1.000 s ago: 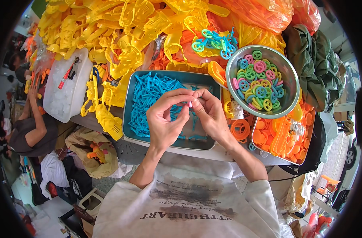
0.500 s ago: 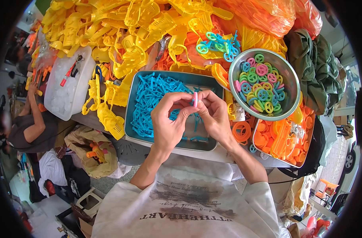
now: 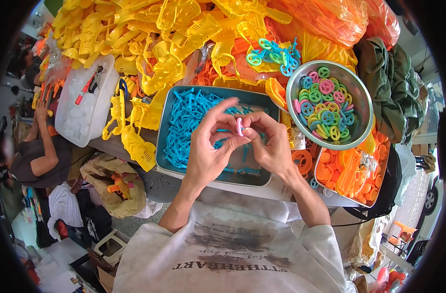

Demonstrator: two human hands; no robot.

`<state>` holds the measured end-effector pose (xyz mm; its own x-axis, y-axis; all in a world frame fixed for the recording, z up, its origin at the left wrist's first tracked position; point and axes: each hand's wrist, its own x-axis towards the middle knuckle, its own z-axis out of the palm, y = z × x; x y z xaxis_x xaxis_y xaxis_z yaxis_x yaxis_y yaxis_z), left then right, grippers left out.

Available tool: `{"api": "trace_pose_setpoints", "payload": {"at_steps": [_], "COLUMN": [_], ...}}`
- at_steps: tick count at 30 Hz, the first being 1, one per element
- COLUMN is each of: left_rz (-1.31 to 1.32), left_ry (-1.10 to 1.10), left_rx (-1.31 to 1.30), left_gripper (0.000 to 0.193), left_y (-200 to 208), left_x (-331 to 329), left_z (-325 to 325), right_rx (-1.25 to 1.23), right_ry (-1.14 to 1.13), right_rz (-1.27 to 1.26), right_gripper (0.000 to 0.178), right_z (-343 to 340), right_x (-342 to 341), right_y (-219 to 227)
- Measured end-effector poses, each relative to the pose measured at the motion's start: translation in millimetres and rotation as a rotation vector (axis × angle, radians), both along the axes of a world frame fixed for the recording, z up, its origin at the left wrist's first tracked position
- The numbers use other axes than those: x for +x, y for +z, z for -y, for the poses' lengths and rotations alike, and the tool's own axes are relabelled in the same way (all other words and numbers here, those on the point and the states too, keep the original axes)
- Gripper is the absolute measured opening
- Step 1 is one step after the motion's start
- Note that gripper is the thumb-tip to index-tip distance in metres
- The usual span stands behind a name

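Note:
A small pink wheel (image 3: 239, 127) stands on edge between my two hands, above a metal tray (image 3: 268, 181). My left hand (image 3: 211, 146) has its thumb and a bent finger at the wheel's left side, while its index finger is lifted away. Pinching from the other side, my right hand (image 3: 273, 144) has thumb and index finger against the wheel. Blue thin plastic parts (image 3: 186, 115) fill the tray's left side, and a few lie on its right. Whether a blue part is also in my fingers cannot be made out.
A steel bowl (image 3: 363, 128) of coloured wheels stands right of the tray, above a box of orange parts (image 3: 340, 171). Yellow plastic parts (image 3: 174, 29) are heaped behind. Further left are a white bin (image 3: 76, 124) with pliers and a person (image 3: 40, 151) at work.
My left index finger has lifted off the pink wheel. The wheel has turned slightly and shows more of its face. The whole view has shifted a little.

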<state>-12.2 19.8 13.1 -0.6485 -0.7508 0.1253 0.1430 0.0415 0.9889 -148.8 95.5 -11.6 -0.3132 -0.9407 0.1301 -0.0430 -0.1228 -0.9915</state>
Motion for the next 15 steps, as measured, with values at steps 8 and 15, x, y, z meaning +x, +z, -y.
{"api": "trace_pose_setpoints", "payload": {"at_steps": [8,15], "left_rz": [0.013,0.016], "left_ry": [0.170,0.323], "left_rx": [-0.327,-0.589], "left_gripper": [0.028,0.025], "left_y": [-25.1,-23.8], "left_x": [-7.5,-14.5], "left_z": [-8.8,-13.2], "right_rx": [-0.006,-0.068], "right_ry": [-0.126,-0.124], "right_rz": [-0.152,0.015], "right_gripper": [0.008,0.009], "right_z": [-1.1,-0.7], "right_x": [7.4,10.4], "right_y": [4.6,-5.5]}}
